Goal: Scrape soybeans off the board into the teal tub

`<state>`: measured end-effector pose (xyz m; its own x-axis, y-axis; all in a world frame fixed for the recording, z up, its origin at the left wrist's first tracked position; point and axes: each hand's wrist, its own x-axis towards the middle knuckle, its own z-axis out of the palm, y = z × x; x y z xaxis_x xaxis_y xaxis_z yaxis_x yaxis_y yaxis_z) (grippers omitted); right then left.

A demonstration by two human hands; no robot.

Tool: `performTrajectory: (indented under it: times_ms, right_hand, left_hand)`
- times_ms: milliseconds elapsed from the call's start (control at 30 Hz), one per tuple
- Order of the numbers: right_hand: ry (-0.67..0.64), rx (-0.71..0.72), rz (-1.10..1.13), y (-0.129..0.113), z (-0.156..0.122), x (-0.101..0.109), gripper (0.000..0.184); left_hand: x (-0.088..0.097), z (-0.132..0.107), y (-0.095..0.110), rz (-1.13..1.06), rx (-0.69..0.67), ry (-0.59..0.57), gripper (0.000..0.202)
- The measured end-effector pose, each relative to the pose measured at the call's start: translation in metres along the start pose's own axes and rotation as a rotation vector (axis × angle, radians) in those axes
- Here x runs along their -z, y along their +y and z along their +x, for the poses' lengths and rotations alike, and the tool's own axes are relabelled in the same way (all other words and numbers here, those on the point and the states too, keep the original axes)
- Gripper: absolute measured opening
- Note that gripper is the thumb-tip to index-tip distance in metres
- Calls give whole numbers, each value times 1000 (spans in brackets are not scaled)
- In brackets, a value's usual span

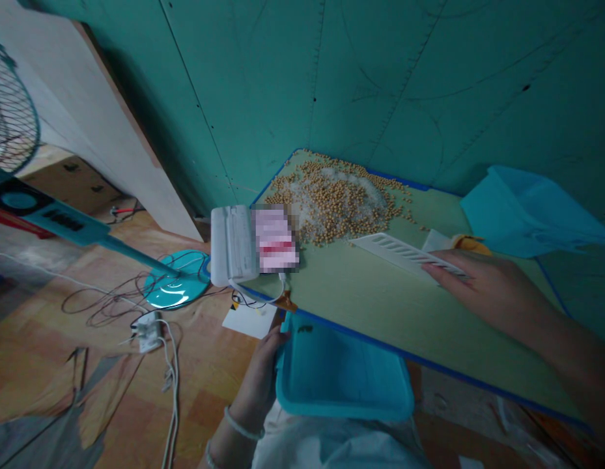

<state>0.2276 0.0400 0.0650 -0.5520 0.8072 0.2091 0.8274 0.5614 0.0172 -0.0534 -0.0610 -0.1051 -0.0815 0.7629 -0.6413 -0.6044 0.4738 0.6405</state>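
Left hand [264,361]: gripped blue bin [348,374] at left rim, below table [361,286] edge.
Right hand [485,286]: gripped slotted white strip [394,255], tip near beans [331,203].
Beans: lay heaped with white granules [373,190] on table.

The bin [355,409] at bottom centre is smooth plastic with a soft sheen; the tub [521,208] at right looks like similar, duller plastic. The slotted strip [410,262] right of centre is smooth, matt plastic. The tabletop [370,293] looks flat and matt. Beans [331,195] at centre form a rough, grainy heap. At left, the fan base [170,294] shines glossily.
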Motion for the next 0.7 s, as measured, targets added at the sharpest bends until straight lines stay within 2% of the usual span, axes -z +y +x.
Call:
performTrajectory:
  times_ms: [267, 400, 700]
  right_hand:
    - [-34, 36, 9, 0, 0, 0, 24]
    - [0, 79, -3, -2, -2, 1, 22]
    - [-14, 201, 32, 0, -9, -3, 21]
  left_hand:
    - [-21, -33, 13, 11, -30, 37, 23]
    - [-32, -49, 20, 3, -28, 51, 25]
    - [-33, -50, 20, 13, 2, 89, 27]
